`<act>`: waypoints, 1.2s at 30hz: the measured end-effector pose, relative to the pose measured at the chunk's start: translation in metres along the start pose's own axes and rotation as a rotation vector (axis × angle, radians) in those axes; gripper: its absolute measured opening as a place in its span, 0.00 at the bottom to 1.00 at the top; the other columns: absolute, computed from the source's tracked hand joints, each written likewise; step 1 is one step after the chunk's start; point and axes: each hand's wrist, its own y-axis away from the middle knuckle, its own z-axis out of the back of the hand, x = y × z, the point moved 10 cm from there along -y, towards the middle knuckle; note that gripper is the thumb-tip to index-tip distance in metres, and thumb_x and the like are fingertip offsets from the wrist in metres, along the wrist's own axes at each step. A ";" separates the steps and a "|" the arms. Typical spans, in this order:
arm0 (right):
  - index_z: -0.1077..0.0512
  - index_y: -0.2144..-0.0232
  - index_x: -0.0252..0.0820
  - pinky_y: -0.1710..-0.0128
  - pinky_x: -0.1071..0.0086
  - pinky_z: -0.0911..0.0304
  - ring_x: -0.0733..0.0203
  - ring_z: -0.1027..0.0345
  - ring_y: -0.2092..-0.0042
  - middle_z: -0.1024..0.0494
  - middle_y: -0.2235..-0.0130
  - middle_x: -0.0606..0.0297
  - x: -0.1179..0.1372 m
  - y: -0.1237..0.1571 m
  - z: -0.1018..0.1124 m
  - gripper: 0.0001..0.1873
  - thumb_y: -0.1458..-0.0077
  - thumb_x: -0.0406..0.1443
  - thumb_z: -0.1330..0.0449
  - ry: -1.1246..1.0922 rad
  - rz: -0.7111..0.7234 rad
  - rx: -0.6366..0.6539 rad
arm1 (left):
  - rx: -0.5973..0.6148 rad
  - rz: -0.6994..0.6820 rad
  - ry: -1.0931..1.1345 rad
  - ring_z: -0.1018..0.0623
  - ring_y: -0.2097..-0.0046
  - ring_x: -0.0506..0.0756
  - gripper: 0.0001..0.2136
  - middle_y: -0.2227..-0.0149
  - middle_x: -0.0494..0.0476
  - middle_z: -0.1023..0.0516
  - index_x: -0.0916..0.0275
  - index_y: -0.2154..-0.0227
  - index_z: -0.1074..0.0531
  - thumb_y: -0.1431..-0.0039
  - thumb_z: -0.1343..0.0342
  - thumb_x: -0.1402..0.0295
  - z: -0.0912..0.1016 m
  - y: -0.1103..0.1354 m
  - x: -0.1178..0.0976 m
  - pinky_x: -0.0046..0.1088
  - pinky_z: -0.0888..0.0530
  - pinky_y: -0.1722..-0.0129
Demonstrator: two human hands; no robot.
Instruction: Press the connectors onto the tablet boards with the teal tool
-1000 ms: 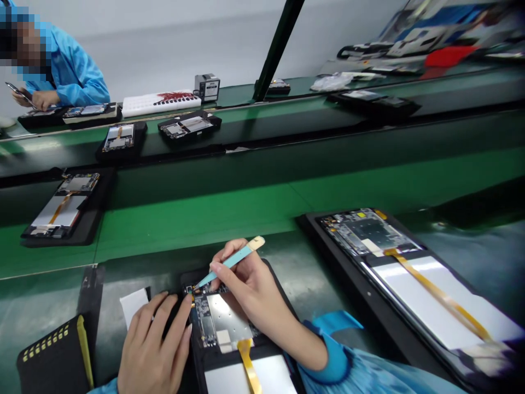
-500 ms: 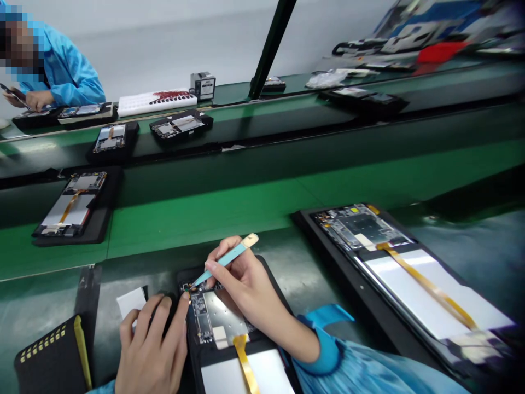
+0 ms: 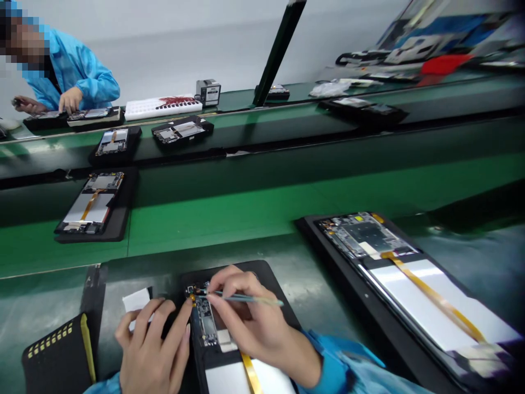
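My right hand (image 3: pixel 250 320) pinches light-blue tweezers (image 3: pixel 241 297), which lie almost flat with the tip at the top left corner of an opened tablet (image 3: pixel 213 328). The tablet sits in a black tray (image 3: pixel 270 279) close to me, its circuit board and an orange flex cable (image 3: pixel 250 372) exposed. My left hand (image 3: pixel 153 345) rests with fingers curled at the tray's left edge, the forefinger touching the board's corner. Whether it holds anything is hidden.
A second opened tablet (image 3: pixel 410 273) in a black tray lies to the right. A white slip (image 3: pixel 136 301) and a black pad with yellow dots (image 3: pixel 57 355) lie left. More tablets (image 3: pixel 94 202) ride the green belt. A person in blue (image 3: pixel 69 71) works at far left.
My right hand has tipped the tweezers down from a steep slant to nearly level, still at the board's corner. The tablet on the belt has drifted right. The far person's hands have moved.
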 end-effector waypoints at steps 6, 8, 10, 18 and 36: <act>0.38 0.66 0.47 0.70 0.68 0.34 0.59 0.31 0.67 0.29 0.67 0.64 0.003 0.004 -0.008 0.10 0.41 0.25 0.47 0.062 0.048 0.069 | 0.013 -0.017 -0.036 0.28 0.57 0.57 0.12 0.64 0.56 0.23 0.58 0.56 0.26 0.37 0.52 0.71 0.000 -0.002 -0.001 0.36 0.42 0.59; 0.38 0.67 0.47 0.69 0.68 0.33 0.60 0.30 0.67 0.29 0.67 0.65 0.000 0.004 -0.007 0.10 0.41 0.26 0.47 0.043 0.026 0.052 | -0.003 0.026 0.000 0.28 0.57 0.58 0.12 0.64 0.56 0.23 0.58 0.56 0.26 0.37 0.53 0.72 0.000 -0.002 -0.001 0.36 0.42 0.59; 0.38 0.67 0.47 0.70 0.70 0.33 0.61 0.30 0.67 0.29 0.68 0.66 -0.004 0.003 -0.002 0.10 0.41 0.26 0.46 -0.016 -0.016 -0.002 | -0.027 0.078 0.053 0.28 0.57 0.58 0.12 0.64 0.57 0.23 0.59 0.56 0.26 0.37 0.53 0.72 0.002 -0.002 0.002 0.37 0.42 0.58; 0.41 0.72 0.45 0.74 0.74 0.35 0.69 0.31 0.76 0.32 0.73 0.74 -0.042 -0.002 -0.007 0.14 0.45 0.38 0.36 -0.595 -0.454 -0.063 | -0.041 0.173 0.260 0.30 0.58 0.57 0.10 0.62 0.56 0.26 0.59 0.58 0.27 0.36 0.53 0.70 0.001 0.001 0.018 0.34 0.39 0.57; 0.41 0.72 0.45 0.73 0.72 0.34 0.67 0.30 0.75 0.31 0.72 0.73 -0.041 0.002 -0.019 0.16 0.47 0.41 0.35 -0.650 -0.520 0.026 | 0.056 0.260 0.464 0.30 0.59 0.57 0.08 0.66 0.54 0.26 0.57 0.66 0.29 0.36 0.53 0.71 -0.015 0.001 0.023 0.37 0.36 0.57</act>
